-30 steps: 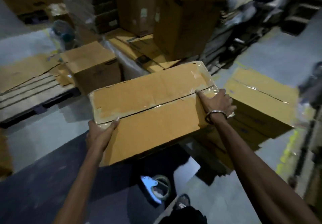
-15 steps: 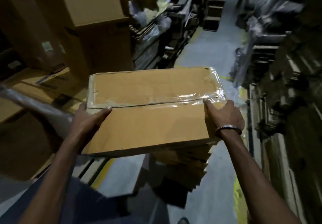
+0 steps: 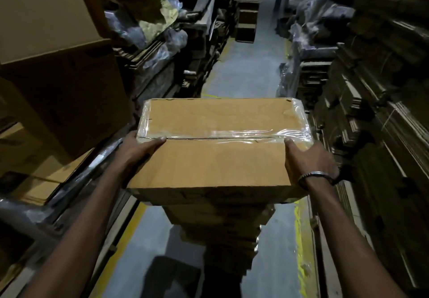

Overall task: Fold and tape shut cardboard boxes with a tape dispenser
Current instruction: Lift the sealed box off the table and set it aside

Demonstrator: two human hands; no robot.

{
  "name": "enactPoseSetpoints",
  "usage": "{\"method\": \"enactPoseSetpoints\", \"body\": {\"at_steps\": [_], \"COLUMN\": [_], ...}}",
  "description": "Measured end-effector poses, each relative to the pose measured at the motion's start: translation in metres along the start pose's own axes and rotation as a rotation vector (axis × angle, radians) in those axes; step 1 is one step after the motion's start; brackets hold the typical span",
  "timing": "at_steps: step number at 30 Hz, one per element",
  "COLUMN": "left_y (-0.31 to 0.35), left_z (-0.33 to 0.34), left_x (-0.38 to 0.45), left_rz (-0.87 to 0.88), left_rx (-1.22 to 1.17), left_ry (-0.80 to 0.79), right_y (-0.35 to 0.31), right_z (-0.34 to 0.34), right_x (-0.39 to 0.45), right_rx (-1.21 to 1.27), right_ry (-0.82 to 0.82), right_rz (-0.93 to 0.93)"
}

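- Above the stack of boxes [image 3: 222,232] in the aisle, I carry one taped box [image 3: 216,158], my left hand [image 3: 139,149] gripping its left edge and my right hand [image 3: 308,161] its right edge.
- It could slip off-centre and topple the stack (already leaning, I judge).
- Count: one held box, two hands, one bracelet [image 3: 318,175]; no tape dispenser shows.

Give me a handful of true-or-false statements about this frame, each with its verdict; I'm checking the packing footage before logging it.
1. Both hands hold the taped box, the left hand at its left end, the right hand at its right end. True.
2. Clear tape covers the box's centre seam. True.
3. The box's top flaps stand open. False: they are closed flat.
4. The left wrist wears a bracelet. False: the bracelet is on the right wrist.
5. A stack of cardboard lies below the held box. True.
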State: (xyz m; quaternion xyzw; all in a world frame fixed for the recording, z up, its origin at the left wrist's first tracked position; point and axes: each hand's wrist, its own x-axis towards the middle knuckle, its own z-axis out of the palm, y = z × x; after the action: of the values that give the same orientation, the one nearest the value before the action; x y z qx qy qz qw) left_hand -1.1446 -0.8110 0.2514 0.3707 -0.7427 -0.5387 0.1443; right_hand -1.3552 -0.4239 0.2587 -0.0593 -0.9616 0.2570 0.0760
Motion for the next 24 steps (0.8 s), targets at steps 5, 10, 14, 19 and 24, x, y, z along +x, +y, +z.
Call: {"method": "enactPoseSetpoints", "body": {"at_steps": [5, 10, 14, 19, 24], "left_y": [-0.046, -0.030, -0.014, -0.004, 0.002], "left_z": [0.018, 0.027, 0.033, 0.042, 0.057], "left_x": [0.110, 0.119, 0.101, 0.078, 0.009], "left_rz": [-0.094, -0.127, -0.100, 0.164, 0.371], "left_rx": [0.155, 0.253, 0.386, 0.673, 0.730], "left_ry": [-0.089, -0.036, 0.019, 0.212, 0.279], "right_y": [-0.007, -0.013, -0.015, -0.034, -0.069], "right_z": [0.049, 0.066, 0.069, 0.056, 0.048], "right_x": [0.022, 0.033, 0.035, 0.016, -0.044], "right_rx": [-0.148, -0.254, -0.252, -0.287, -0.087], "right_ry": [-0.122, -0.146, -0.175, -0.081, -0.127], "right_rz": [0.012, 0.025, 0.023, -0.134, -0.382]}}
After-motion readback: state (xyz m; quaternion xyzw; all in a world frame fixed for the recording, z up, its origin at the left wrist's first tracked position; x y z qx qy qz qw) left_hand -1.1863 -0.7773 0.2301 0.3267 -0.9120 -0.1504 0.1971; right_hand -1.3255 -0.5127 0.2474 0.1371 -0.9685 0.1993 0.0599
